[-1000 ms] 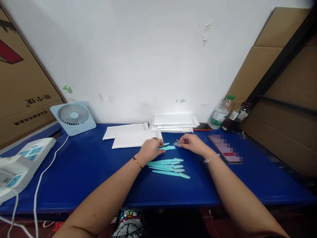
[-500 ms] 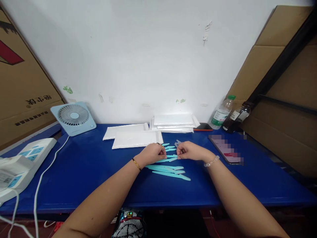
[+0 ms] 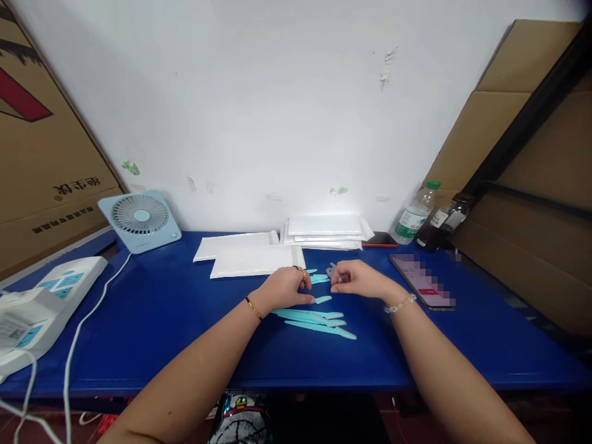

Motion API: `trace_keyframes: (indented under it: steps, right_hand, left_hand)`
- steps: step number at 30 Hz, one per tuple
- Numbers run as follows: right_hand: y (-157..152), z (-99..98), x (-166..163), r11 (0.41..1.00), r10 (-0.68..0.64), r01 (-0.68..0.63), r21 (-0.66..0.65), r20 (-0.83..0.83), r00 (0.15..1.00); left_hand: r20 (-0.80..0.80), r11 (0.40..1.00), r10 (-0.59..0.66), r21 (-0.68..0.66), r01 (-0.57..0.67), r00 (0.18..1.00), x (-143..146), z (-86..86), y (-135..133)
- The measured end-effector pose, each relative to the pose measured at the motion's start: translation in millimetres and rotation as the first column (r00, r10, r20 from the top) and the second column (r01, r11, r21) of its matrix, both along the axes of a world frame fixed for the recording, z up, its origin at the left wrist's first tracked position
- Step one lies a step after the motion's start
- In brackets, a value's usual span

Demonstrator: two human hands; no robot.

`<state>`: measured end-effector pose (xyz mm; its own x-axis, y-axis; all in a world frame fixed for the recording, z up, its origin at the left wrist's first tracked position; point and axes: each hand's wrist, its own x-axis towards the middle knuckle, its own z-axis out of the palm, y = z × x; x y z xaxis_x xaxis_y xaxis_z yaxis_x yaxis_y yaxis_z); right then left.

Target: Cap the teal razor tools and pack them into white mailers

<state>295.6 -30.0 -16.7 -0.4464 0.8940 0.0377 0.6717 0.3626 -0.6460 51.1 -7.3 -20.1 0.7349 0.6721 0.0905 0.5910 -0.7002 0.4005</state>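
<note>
Several slim light-blue plastic sticks (image 3: 319, 324) lie in a small pile on the blue table (image 3: 161, 320). My left hand (image 3: 283, 288) rests on the table just above them, fingers curled over one light-blue stick (image 3: 322, 300) whose tip pokes out to the right. More light-blue pieces (image 3: 318, 278) lie between my hands. My right hand (image 3: 358, 279) sits beside the left, fingers pinched on a small pale-blue piece (image 3: 332, 270). Both wrists wear bracelets.
White flat packets (image 3: 252, 260) and a stack of white packets (image 3: 324, 231) lie behind my hands. A phone (image 3: 423, 282) lies to the right, two bottles (image 3: 416, 213) behind it. A small fan (image 3: 141, 220) and a white device (image 3: 32, 308) stand on the left. Cardboard flanks both sides.
My right hand went down to meet the left at a stick, then drew back up to the small pale-blue piece. My left hand stayed curled over the stick.
</note>
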Motion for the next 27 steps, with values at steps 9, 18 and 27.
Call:
trace_keyframes:
  steps: [9,18,27]
  right_hand:
    - [-6,0.6,-25,0.991,0.124,-0.129,0.029,0.128,0.984]
    - [-3,0.4,-20,0.983,0.028,-0.044,0.18,0.095,0.995]
    - [1,1.8,-6,0.984,0.032,-0.044,0.171,0.076,0.997]
  left_hand:
    - [-0.106,0.992,-0.031,0.116,0.043,0.994,5,-6.5,3]
    - [-0.01,0.984,0.05,0.17,-0.048,0.999,5,-0.6,3]
    - [-0.007,0.979,0.071,0.194,-0.069,0.997,9,3.0,2]
